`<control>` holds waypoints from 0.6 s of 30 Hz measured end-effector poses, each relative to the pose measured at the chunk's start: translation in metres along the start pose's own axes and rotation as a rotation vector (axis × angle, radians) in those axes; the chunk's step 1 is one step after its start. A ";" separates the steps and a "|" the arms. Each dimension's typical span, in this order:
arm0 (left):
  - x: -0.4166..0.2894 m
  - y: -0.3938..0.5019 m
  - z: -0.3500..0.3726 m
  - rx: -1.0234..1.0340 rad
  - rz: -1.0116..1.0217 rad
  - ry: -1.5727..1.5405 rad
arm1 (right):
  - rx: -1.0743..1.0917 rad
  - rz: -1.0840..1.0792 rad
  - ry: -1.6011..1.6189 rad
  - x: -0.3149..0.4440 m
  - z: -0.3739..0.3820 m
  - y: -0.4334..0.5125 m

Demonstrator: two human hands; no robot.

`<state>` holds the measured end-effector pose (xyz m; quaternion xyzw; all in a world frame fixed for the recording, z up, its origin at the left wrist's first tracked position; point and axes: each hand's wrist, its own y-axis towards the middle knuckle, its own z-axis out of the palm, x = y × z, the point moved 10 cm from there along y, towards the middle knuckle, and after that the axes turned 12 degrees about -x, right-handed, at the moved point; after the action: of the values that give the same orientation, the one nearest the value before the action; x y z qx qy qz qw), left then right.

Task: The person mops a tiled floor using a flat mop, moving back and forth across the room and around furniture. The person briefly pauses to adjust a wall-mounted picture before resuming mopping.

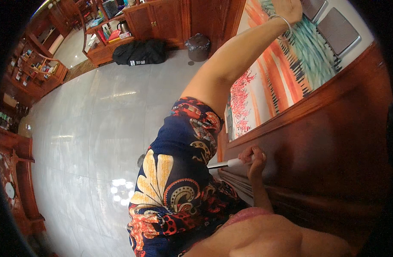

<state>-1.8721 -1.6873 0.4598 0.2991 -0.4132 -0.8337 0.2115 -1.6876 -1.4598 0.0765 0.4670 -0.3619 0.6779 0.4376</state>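
My left arm, in a navy patterned sleeve, stretches up across a colourful painted panel [264, 86] in orange, teal and white. A silver bangle [291, 30] circles the wrist. My left hand [289, 11] is cut off by the top edge of the view, so its fingers and anything in them are hidden. Beside it are grey rectangular plates [338, 31] with silvery rims. Lower down, my right hand [255, 158] grips the white handle [235, 162] of a pole with a silvery shaft [217, 165]. My sleeve hides the far end of the pole.
Close on the right stands a polished reddish-brown wooden panel [325, 138]. Grey tiled floor [87, 135] spreads to the left. A black bag [138, 53] and a lined waste bin [198, 47] sit before a wooden cabinet [154, 24]. Wooden shelves [39, 70] hold small items.
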 end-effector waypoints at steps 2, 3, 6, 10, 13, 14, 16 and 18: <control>0.005 -0.002 0.004 0.009 0.062 0.100 | -0.001 -0.002 -0.013 0.000 0.001 0.000; 0.009 -0.003 0.007 0.015 0.094 0.148 | -0.002 -0.007 -0.018 0.001 0.000 0.000; 0.045 -0.004 -0.001 -0.086 -0.102 0.114 | -0.011 0.062 0.061 -0.006 -0.003 0.000; 0.052 -0.012 0.015 0.158 0.017 0.340 | -0.017 0.055 -0.003 -0.010 -0.010 0.003; 0.053 -0.018 0.009 0.222 -0.106 0.212 | -0.004 0.031 -0.005 -0.011 -0.012 0.006; 0.055 -0.020 0.005 0.207 -0.199 0.124 | -0.001 0.015 -0.033 -0.010 -0.011 0.007; 0.059 -0.027 -0.003 0.169 -0.383 -0.039 | 0.007 -0.015 -0.037 -0.007 -0.009 0.007; 0.050 -0.028 -0.010 0.154 -0.307 0.011 | 0.015 -0.046 0.014 -0.002 -0.007 0.007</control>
<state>-1.9051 -1.7067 0.4161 0.3787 -0.4243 -0.8203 0.0603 -1.6959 -1.4567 0.0722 0.4738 -0.3430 0.6734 0.4521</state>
